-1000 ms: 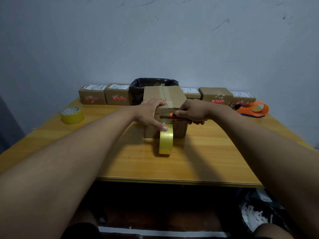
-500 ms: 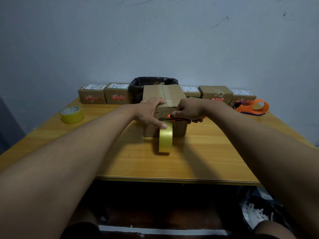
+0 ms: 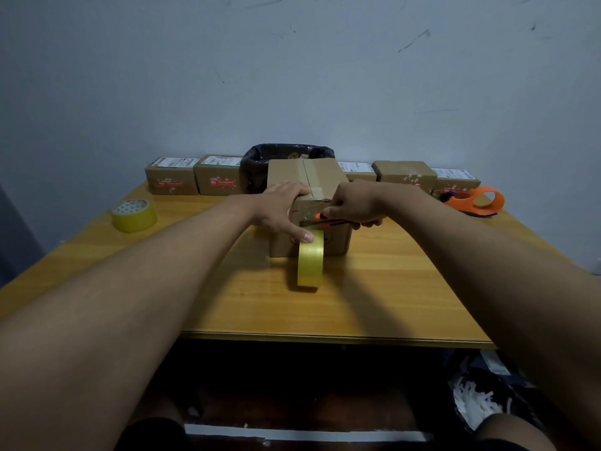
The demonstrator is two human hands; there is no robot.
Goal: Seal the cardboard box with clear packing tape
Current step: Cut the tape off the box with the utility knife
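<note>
A brown cardboard box (image 3: 325,177) stands mid-table, a strip of clear tape running along its top seam and down its front face. A yellowish tape roll (image 3: 310,260) hangs on edge in front of the box, still joined to that strip. My left hand (image 3: 281,208) presses flat on the box's near top edge, thumb reaching down to the roll. My right hand (image 3: 354,205) grips an orange utility knife (image 3: 325,218) held against the tape on the front face.
A second tape roll (image 3: 134,215) lies at the table's left. Several small labelled boxes (image 3: 171,175) and a black-lined bin (image 3: 286,154) line the back wall. An orange tape dispenser (image 3: 476,201) sits at the right. The wooden table's (image 3: 325,320) front edge is near me.
The knife in my right hand has shifted slightly leftward across the tape on the box's front. My left hand and the roll have stayed in place.
</note>
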